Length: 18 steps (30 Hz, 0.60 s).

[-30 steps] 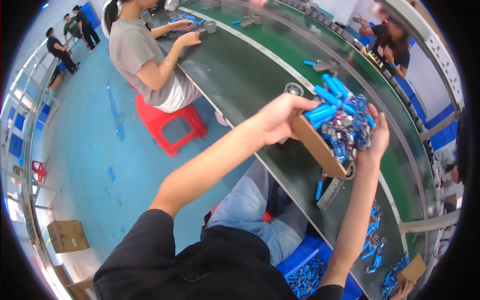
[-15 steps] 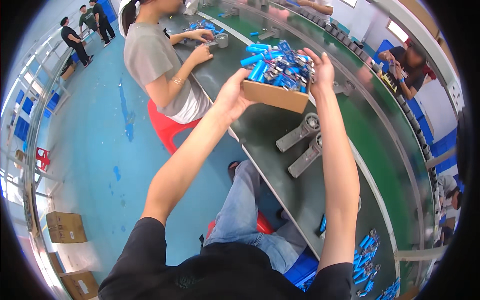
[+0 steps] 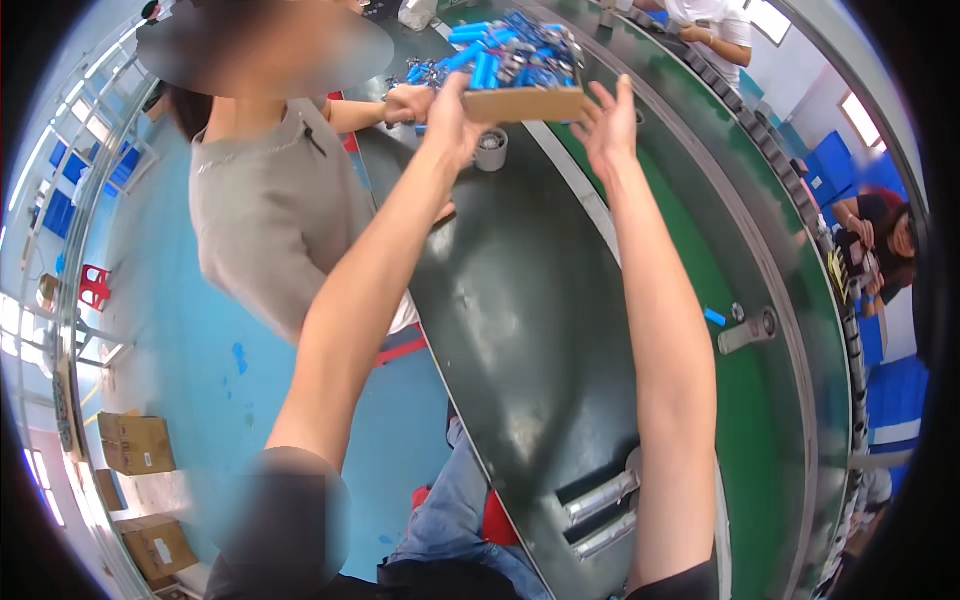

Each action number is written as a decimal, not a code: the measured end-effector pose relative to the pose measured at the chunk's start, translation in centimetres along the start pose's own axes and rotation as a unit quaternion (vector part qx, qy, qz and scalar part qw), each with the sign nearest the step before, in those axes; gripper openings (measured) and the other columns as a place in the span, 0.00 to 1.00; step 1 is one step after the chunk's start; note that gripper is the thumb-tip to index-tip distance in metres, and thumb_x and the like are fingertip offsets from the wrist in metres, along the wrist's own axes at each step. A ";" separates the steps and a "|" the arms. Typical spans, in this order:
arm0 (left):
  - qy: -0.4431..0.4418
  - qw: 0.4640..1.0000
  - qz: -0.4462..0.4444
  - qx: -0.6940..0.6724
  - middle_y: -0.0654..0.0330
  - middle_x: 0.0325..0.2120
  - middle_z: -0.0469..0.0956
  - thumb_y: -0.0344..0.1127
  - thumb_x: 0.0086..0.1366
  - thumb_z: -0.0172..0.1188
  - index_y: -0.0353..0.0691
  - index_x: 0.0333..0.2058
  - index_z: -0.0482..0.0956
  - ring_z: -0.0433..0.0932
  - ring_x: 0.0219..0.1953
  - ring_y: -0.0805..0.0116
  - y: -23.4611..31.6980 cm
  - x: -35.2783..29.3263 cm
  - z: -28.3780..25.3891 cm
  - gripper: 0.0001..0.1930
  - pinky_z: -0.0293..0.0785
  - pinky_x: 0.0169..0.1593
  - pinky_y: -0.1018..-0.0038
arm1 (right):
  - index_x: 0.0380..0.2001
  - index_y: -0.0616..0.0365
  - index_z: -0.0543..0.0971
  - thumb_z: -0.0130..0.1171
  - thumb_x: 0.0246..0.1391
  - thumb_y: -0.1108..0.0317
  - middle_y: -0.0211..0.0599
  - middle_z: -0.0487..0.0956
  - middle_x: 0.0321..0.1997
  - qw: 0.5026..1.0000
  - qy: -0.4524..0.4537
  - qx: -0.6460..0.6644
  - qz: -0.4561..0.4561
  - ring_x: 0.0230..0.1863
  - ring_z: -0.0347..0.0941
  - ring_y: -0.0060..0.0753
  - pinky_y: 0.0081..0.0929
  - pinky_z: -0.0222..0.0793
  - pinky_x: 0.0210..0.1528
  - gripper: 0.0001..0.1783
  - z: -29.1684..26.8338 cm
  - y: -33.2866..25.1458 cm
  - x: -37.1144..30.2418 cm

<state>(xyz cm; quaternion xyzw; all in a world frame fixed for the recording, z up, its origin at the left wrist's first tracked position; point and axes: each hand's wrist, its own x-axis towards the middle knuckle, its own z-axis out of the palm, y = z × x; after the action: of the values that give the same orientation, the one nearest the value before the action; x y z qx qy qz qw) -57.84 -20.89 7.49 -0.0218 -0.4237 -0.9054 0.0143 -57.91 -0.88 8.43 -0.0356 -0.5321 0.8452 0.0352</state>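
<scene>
I look out through the left of two wide fisheye cameras on my head, facing down and forward across the left edge of the bench [image 3: 520,300]. My lap [image 3: 440,532] and forearms [image 3: 672,380] lie close below; my left hand [image 3: 458,125] and right hand [image 3: 612,132] show farther off. The bench's long edges bend toward the rim.

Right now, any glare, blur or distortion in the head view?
Head view: glare on the dark green worktop; blur over the near co-worker's head and wearer's left sleeve; pale border strip bowed by the fisheye; cardboard box fairly clear.
</scene>
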 end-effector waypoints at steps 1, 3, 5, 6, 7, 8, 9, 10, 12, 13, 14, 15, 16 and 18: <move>0.018 1.000 0.008 -0.007 0.52 0.40 0.78 0.45 0.69 0.48 0.34 0.45 0.73 0.78 0.46 0.57 0.2 2.5 -0.8 0.18 0.77 0.50 0.57 | 0.72 0.61 0.54 0.33 0.62 0.26 0.56 0.57 0.73 0.999 -0.028 -0.019 0.020 0.73 0.53 0.51 0.49 0.40 0.74 0.52 0.6 0.7 0.4; 0.024 0.999 0.027 -0.029 0.50 0.45 0.77 0.44 0.69 0.46 0.34 0.47 0.74 0.77 0.50 0.54 0.7 8.2 -3.7 0.19 0.74 0.57 0.53 | 0.70 0.61 0.58 0.32 0.62 0.26 0.54 0.65 0.69 0.997 -0.058 -0.042 0.037 0.69 0.60 0.49 0.46 0.46 0.72 0.51 1.7 1.6 1.0; 0.065 0.995 0.073 -0.030 0.51 0.45 0.78 0.44 0.70 0.46 0.35 0.48 0.75 0.78 0.49 0.54 1.7 12.9 -6.8 0.19 0.75 0.56 0.53 | 0.67 0.62 0.62 0.33 0.62 0.26 0.52 0.69 0.66 0.992 -0.077 -0.081 0.056 0.67 0.64 0.45 0.43 0.52 0.69 0.50 2.3 3.0 1.2; 0.073 0.994 0.077 -0.025 0.52 0.44 0.79 0.44 0.70 0.44 0.38 0.46 0.76 0.78 0.48 0.54 1.4 14.5 -7.1 0.19 0.76 0.53 0.53 | 0.65 0.62 0.67 0.33 0.62 0.26 0.50 0.74 0.62 0.986 -0.083 -0.127 0.067 0.64 0.67 0.41 0.40 0.57 0.66 0.50 1.6 3.4 1.1; 0.075 0.994 0.075 -0.018 0.52 0.44 0.79 0.44 0.70 0.44 0.38 0.46 0.76 0.78 0.48 0.54 1.7 16.5 -8.8 0.19 0.76 0.53 0.53 | 0.58 0.62 0.74 0.34 0.62 0.27 0.45 0.81 0.52 0.984 -0.063 -0.155 0.063 0.54 0.75 0.33 0.32 0.65 0.58 0.47 1.8 4.2 0.7; 0.117 0.990 0.082 -0.015 0.52 0.44 0.79 0.45 0.70 0.43 0.38 0.46 0.76 0.79 0.48 0.54 2.2 18.3 -10.5 0.19 0.76 0.52 0.53 | 0.54 0.62 0.77 0.34 0.63 0.28 0.42 0.83 0.47 0.983 -0.059 -0.161 0.069 0.46 0.76 0.29 0.27 0.66 0.50 0.46 1.8 4.6 0.0; 0.158 0.983 0.087 -0.016 0.52 0.44 0.80 0.45 0.70 0.42 0.39 0.45 0.77 0.79 0.47 0.54 2.4 19.8 -11.9 0.19 0.77 0.51 0.53 | 0.50 0.62 0.79 0.34 0.64 0.29 0.39 0.84 0.42 0.981 -0.053 -0.171 0.075 0.38 0.77 0.25 0.23 0.68 0.42 0.45 1.5 4.7 -1.0; 0.170 0.980 0.100 0.007 0.53 0.43 0.80 0.46 0.70 0.41 0.41 0.44 0.77 0.80 0.45 0.54 2.6 20.9 -12.7 0.19 0.77 0.48 0.52 | 0.46 0.62 0.81 0.33 0.66 0.31 0.36 0.83 0.36 0.981 -0.026 -0.183 0.067 0.32 0.74 0.22 0.21 0.65 0.36 0.43 0.7 5.3 -2.1; 0.224 0.967 0.122 -0.013 0.52 0.39 0.79 0.45 0.65 0.48 0.38 0.43 0.77 0.80 0.40 0.54 4.1 23.6 -15.0 0.18 0.79 0.42 0.52 | 0.40 0.61 0.83 0.33 0.69 0.36 0.31 0.80 0.28 0.977 0.021 -0.204 0.055 0.24 0.68 0.19 0.19 0.58 0.27 0.40 -0.6 6.9 -4.0; 0.277 0.950 0.141 -0.035 0.51 0.36 0.78 0.45 0.61 0.55 0.35 0.42 0.76 0.81 0.35 0.54 4.4 24.6 -16.3 0.19 0.81 0.35 0.52 | 0.38 0.62 0.83 0.34 0.70 0.38 0.30 0.78 0.24 0.974 0.045 -0.214 0.058 0.22 0.65 0.17 0.19 0.54 0.25 0.38 -1.4 7.9 -5.2; 0.306 0.945 0.103 -0.043 0.51 0.36 0.79 0.46 0.60 0.56 0.35 0.41 0.77 0.81 0.35 0.54 -1.1 26.8 -15.3 0.19 0.81 0.34 0.52 | 0.37 0.62 0.83 0.36 0.71 0.41 0.30 0.77 0.23 0.961 0.093 -0.251 0.069 0.22 0.64 0.17 0.19 0.55 0.25 0.36 -4.5 8.7 -6.4; 0.349 0.927 0.135 -0.018 0.51 0.36 0.79 0.47 0.59 0.57 0.36 0.40 0.78 0.81 0.34 0.54 3.2 27.1 -16.6 0.20 0.81 0.34 0.52 | 0.35 0.63 0.83 0.38 0.71 0.44 0.29 0.76 0.23 0.964 0.076 -0.245 0.072 0.22 0.64 0.17 0.18 0.55 0.25 0.34 -3.4 8.7 -7.7; 0.348 0.927 0.136 0.016 0.51 0.45 0.78 0.52 0.67 0.45 0.44 0.44 0.76 0.79 0.44 0.48 4.5 27.4 -17.6 0.20 0.77 0.44 0.47 | 0.34 0.64 0.83 0.39 0.72 0.47 0.29 0.76 0.22 0.962 0.061 -0.262 0.048 0.22 0.63 0.17 0.19 0.56 0.26 0.32 -3.5 9.5 -8.5; 0.371 0.915 0.159 0.020 0.54 0.45 0.79 0.52 0.67 0.46 0.47 0.44 0.77 0.79 0.44 0.52 6.0 28.8 -19.9 0.19 0.77 0.44 0.48 | 0.32 0.65 0.82 0.40 0.72 0.51 0.30 0.75 0.22 0.957 0.052 -0.283 0.019 0.22 0.63 0.17 0.19 0.57 0.26 0.30 -3.7 9.9 -9.3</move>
<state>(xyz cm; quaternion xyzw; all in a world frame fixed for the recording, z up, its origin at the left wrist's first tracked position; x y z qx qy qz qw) -86.90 -40.20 0.84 0.2492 -0.3969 -0.8254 0.3149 -48.56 -2.75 -1.84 -0.0985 -0.7464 0.6572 0.0350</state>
